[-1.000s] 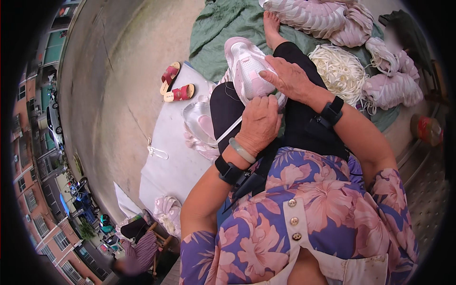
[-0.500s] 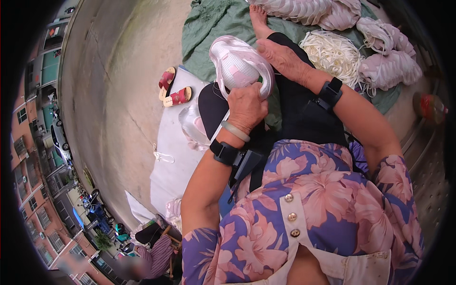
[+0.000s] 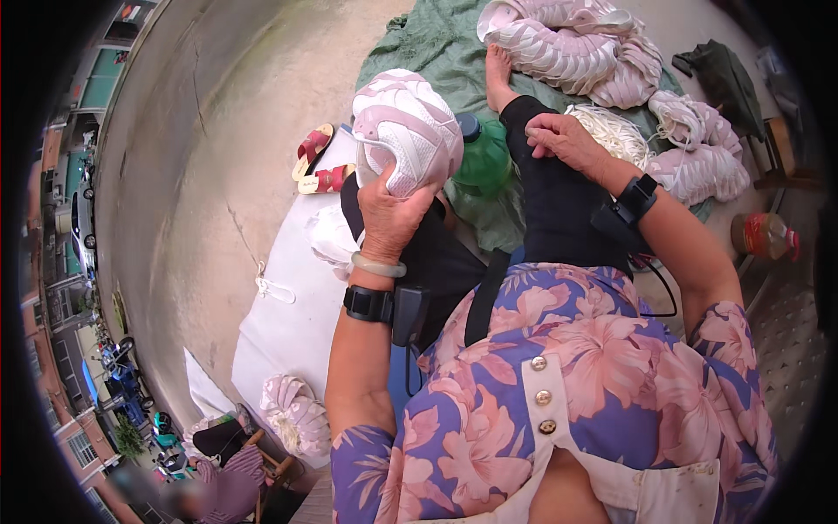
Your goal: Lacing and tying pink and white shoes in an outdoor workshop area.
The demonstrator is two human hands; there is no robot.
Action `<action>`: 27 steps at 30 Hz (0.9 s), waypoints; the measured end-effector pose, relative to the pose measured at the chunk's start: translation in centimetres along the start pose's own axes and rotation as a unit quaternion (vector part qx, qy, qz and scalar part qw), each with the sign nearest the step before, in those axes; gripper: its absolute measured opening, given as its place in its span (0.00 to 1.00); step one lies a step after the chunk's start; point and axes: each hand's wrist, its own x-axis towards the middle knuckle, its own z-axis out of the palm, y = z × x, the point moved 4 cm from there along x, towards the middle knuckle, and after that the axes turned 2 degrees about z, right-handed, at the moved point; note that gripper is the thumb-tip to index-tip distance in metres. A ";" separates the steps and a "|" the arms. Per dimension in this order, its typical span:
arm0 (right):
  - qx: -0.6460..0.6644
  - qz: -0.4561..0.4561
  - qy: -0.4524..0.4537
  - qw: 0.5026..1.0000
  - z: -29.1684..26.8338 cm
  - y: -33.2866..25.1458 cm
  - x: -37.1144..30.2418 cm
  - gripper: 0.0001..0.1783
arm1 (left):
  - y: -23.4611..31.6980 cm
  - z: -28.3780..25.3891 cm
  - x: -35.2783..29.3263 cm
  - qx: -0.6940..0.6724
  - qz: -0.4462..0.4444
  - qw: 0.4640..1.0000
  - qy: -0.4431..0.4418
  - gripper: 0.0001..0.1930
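My left hand grips a white mesh and pale pink shoe upper by its lower edge, lifted above my left leg. Whether more uppers are nested inside it, I cannot tell. Over my right leg, my right hand has its fingers curled together, and anything in them is too small to make out. Just beyond that hand lies a heap of cream-white shoelaces. A green plastic bottle with a dark cap stands between my legs. Another pale upper rests beside my left leg.
Long stacks of nested uppers lie on a green cloth ahead, with more stacked uppers at the right. Red sandals sit by a white sheet. At far right stands a bottle. A person in stripes is lower left.
My left hand has moved left with the upper and turned it over, bringing the green bottle into fuller view. My right hand has left the upper and drawn back to the right, its fingers now curled.
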 end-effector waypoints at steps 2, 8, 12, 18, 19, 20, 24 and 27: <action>-0.018 0.007 -0.022 1.000 1.2 -1.0 -1.2 0.13 | -0.9 -0.5 -0.6 -0.058 -0.006 0.998 0.013 0.17; -0.050 0.026 -0.091 0.994 3.7 -2.9 -4.5 0.11 | -2.3 -0.6 -1.9 -0.110 0.016 0.991 0.076 0.16; -0.078 0.032 -0.086 0.993 2.7 -3.3 -5.1 0.13 | -2.3 -0.5 -1.7 -0.117 0.015 0.989 0.091 0.16; -0.036 0.042 -0.113 0.992 2.5 -1.6 -6.5 0.12 | -2.2 -0.6 -1.3 -0.110 0.015 0.989 0.094 0.16; -0.025 0.057 -0.126 0.990 2.6 -1.2 -6.6 0.12 | -2.4 -0.7 -1.3 -0.128 0.004 0.986 0.103 0.15; -0.030 0.074 -0.131 0.988 2.6 -0.8 -6.6 0.12 | -2.4 -0.7 -1.3 -0.145 -0.008 0.983 0.111 0.15; -0.061 0.053 -0.140 0.987 2.0 -0.5 -6.0 0.12 | -2.0 -0.5 -0.8 -0.141 -0.008 0.984 0.109 0.15; -0.009 0.063 -0.112 0.992 1.7 -0.7 -4.8 0.12 | -1.8 0.0 -0.4 -0.114 -0.015 0.991 0.069 0.15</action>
